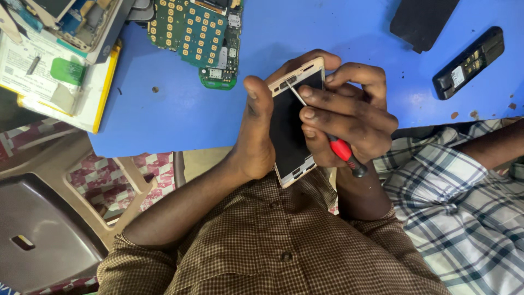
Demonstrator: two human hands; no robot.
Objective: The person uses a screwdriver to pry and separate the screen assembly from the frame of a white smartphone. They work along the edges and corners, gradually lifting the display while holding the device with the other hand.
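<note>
A blue desk fills the upper view under even light. A grey-brown plastic chair stands at lower left.

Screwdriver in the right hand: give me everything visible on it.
The screwdriver is small, with a thin bare metal shaft and a red handle ending in a black cap. It lies slanted, tip up and to the left, cap down and to the right. The right hand grips it, fingers wrapped over handle and shaft. Its tip rests at the top corner of the phone, which the left hand holds above the blue table.
</note>
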